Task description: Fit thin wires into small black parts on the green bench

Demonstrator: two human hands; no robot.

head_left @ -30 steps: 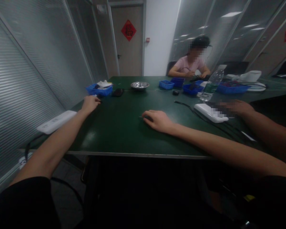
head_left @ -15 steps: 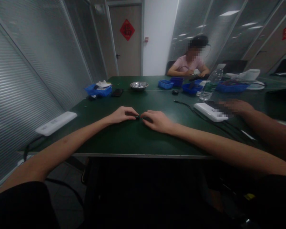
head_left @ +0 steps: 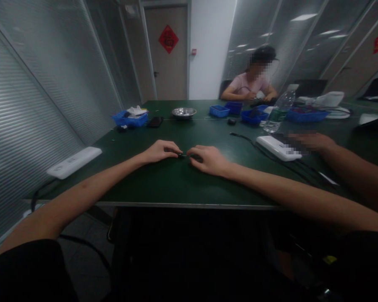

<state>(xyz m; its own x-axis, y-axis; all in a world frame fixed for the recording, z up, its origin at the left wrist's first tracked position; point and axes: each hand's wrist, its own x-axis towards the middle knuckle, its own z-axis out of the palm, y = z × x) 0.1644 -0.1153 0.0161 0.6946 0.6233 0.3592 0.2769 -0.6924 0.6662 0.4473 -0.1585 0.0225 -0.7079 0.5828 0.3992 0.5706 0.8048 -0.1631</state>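
Over the green table point(head_left: 151, 184) my two hands meet at the fingertips, almost touching. My left hand point(head_left: 160, 151) pinches a small dark piece point(head_left: 180, 155) between thumb and fingers; it is too small to name. My right hand point(head_left: 209, 159) is closed around a slim thing, mostly hidden by the fingers. From it a thin metal tip point(head_left: 185, 156) points left at the dark piece. Whether the tip is inside the piece or only against it, I cannot tell.
A steel bowl point(head_left: 184, 113), a black phone point(head_left: 156, 122) and a blue basket point(head_left: 130, 119) stand farther back. White power strips point(head_left: 74, 162) flank me. To the right are a water bottle point(head_left: 281, 111), a black cable point(head_left: 255, 147) and another person's arm point(head_left: 349, 163). Someone sits opposite.
My left hand came from beside the blue basket to my right hand, bringing the small dark piece. Over the last half second both hands have barely moved.
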